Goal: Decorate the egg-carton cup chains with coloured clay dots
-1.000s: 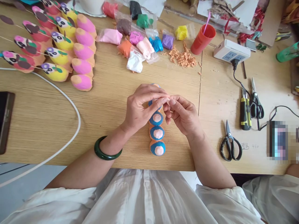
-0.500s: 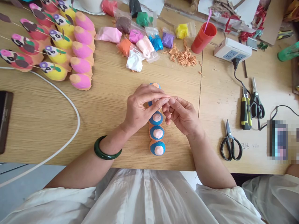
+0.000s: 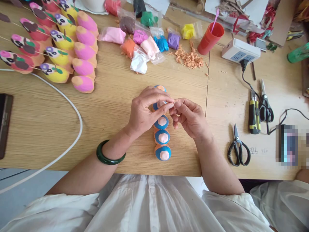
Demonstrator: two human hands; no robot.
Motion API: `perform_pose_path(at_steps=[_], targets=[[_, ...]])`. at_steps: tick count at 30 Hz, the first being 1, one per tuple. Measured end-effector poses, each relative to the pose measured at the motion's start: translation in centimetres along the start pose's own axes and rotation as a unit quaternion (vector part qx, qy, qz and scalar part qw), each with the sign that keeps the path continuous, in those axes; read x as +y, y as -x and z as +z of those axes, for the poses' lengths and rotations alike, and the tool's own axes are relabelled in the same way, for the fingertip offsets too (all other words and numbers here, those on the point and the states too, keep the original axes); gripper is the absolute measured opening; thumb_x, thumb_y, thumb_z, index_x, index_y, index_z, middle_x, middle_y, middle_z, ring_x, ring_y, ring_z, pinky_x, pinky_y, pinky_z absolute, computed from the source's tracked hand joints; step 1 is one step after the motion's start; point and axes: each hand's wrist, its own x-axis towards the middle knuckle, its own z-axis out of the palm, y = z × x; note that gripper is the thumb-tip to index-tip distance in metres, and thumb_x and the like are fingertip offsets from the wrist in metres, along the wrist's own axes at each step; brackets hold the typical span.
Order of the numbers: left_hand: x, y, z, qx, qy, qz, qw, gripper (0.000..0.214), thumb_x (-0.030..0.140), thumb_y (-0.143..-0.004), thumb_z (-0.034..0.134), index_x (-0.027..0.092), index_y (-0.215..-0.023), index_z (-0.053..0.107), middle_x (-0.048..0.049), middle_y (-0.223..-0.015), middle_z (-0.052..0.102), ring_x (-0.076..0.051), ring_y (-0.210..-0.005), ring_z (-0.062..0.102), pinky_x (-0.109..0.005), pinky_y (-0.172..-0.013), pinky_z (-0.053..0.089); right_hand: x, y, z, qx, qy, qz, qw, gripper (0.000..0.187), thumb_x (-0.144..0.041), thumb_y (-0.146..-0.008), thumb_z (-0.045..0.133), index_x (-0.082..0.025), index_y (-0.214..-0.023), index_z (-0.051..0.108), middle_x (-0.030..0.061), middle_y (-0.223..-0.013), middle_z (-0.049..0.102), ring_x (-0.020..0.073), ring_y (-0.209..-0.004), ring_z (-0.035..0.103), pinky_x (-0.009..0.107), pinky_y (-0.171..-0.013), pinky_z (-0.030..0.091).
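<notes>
Left hand (image 3: 145, 111): curling over the far end of the row of blue clay pieces (image 3: 162, 135), thumb and forefinger pinched narrow on a small pale clay bit (image 3: 172, 103).
Right hand (image 3: 189, 117): meeting the left at the fingertips, pinched narrow on the same bit; fingers now tucking in tighter than half a second ago.
Change: the pale bit is showing smaller between the fingertips than a second ago; both hands are staying over the same spot.
Reading: the bit is probably being rolled or shaped, not yet being set down.
Worked piece: row lying on the worktop (image 3: 108, 106) directly beneath both hands, running toward the person.
Surroundings: scissors (image 3: 238, 149) lying right of the right hand; clay packets (image 3: 145, 48) beyond the hands; green bangle (image 3: 109, 154) on the left wrist.
</notes>
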Motion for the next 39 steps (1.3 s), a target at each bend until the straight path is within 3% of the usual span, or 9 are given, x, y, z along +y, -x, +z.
perform_pose_path(at_steps=[4, 11, 15, 20, 23, 27, 29, 34, 39], targets=[[0.0, 0.0, -0.1, -0.015, 0.013, -0.005, 1.000, 0.027, 0.051, -0.103, 0.075, 0.029, -0.116, 0.084, -0.0055, -0.119, 0.085, -0.022, -0.111, 0.077, -0.040, -0.101, 0.063, 0.1, -0.1, -0.1, 0.011, 0.001, -0.002, 1.000, 0.045, -0.057, -0.077, 0.099, -0.020, -0.085, 0.073, -0.0042, -0.070, 0.071, 0.0070, -0.052, 0.056, 0.018, -0.043, 0.052], [-0.2, -0.2, -0.1, -0.011, -0.012, 0.032, 0.999, 0.021, 0.045, -0.105, 0.075, 0.027, -0.102, 0.085, -0.0027, -0.101, 0.086, -0.021, -0.100, 0.078, -0.040, -0.098, 0.063, 0.1, 0.0, 0.1, 0.002, 0.017, -0.007, 1.000, 0.048, -0.061, -0.076, 0.098, -0.020, -0.079, 0.073, -0.0034, -0.069, 0.071, 0.0076, -0.051, 0.056, 0.020, -0.043, 0.054], [0.0, -0.3, -0.2, 0.005, -0.014, 0.035, 0.999, 0.015, 0.039, -0.105, 0.076, 0.027, -0.100, 0.084, -0.0013, -0.100, 0.086, -0.019, -0.100, 0.079, -0.039, -0.098, 0.064, 0.3, -0.1, 0.2, 0.048, 0.037, -0.063, 0.996, 0.045, -0.059, -0.077, 0.098, -0.021, -0.078, 0.074, -0.0032, -0.069, 0.072, 0.0076, -0.050, 0.056, 0.022, -0.045, 0.056], [-0.4, 0.0, 0.1, 0.040, 0.033, -0.055, 0.997, 0.017, 0.042, -0.105, 0.075, 0.028, -0.106, 0.084, -0.0032, -0.107, 0.085, -0.019, -0.105, 0.081, -0.036, -0.095, 0.068, 0.7, -0.8, -0.4, 0.135, 0.020, -0.114, 0.984, 0.038, -0.054, -0.078, 0.097, -0.023, -0.088, 0.077, -0.0027, -0.077, 0.073, 0.0093, -0.061, 0.063, 0.022, -0.053, 0.061], [-0.9, 0.3, 0.5, 0.059, 0.086, -0.106, 0.989, 0.024, 0.047, -0.105, 0.074, 0.026, -0.110, 0.084, -0.0054, -0.112, 0.084, -0.018, -0.103, 0.081, -0.033, -0.089, 0.070, 1.0, -1.2, -1.1, 0.125, -0.002, -0.111, 0.986, 0.035, -0.049, -0.081, 0.096, -0.024, -0.095, 0.077, -0.0025, -0.083, 0.074, 0.0090, -0.068, 0.067, 0.020, -0.057, 0.061], [-1.2, 0.5, 0.7, 0.060, 0.118, -0.125, 0.983, 0.027, 0.047, -0.105, 0.075, 0.024, -0.115, 0.085, -0.0056, -0.115, 0.084, -0.016, -0.095, 0.081, -0.031, -0.086, 0.070, 1.1, -1.2, -1.2, 0.100, -0.008, -0.114, 0.988, 0.033, -0.047, -0.083, 0.094, -0.024, -0.098, 0.078, -0.0017, -0.088, 0.076, 0.0099, -0.075, 0.070, 0.020, -0.062, 0.064], [-1.0, 0.5, 0.6, 0.052, 0.110, -0.113, 0.986, 0.026, 0.045, -0.107, 0.072, 0.025, -0.119, 0.085, -0.0060, -0.118, 0.084, -0.017, -0.100, 0.081, -0.030, -0.086, 0.069, 1.1, -1.0, -0.9, 0.089, -0.009, -0.111, 0.990, 0.032, -0.046, -0.081, 0.096, -0.024, -0.098, 0.078, -0.0019, -0.088, 0.076, 0.0107, -0.077, 0.071, 0.021, -0.064, 0.065], [-0.4, 0.2, 0.2, 0.019, 0.011, -0.015, 1.000, 0.024, 0.039, -0.110, 0.068, 0.028, -0.123, 0.085, -0.0054, -0.123, 0.086, -0.020, -0.117, 0.079, -0.036, -0.108, 0.063, 0.8, -0.7, -0.2, 0.072, -0.011, -0.112, 0.991, 0.033, -0.044, -0.078, 0.099, -0.024, -0.095, 0.079, -0.0025, -0.086, 0.077, 0.0111, -0.074, 0.071, 0.024, -0.066, 0.068], [-0.5, 0.1, 0.3, 0.004, -0.018, 0.007, 1.000, 0.022, 0.043, -0.108, 0.071, 0.030, -0.119, 0.086, -0.0041, -0.117, 0.087, -0.021, -0.112, 0.080, -0.038, -0.106, 0.062, 1.1, -0.7, -0.2, 0.067, 0.007, -0.113, 0.991, 0.040, -0.046, -0.076, 0.101, -0.023, -0.097, 0.076, -0.0025, -0.085, 0.075, 0.0128, -0.074, 0.072, 0.029, -0.069, 0.071]])
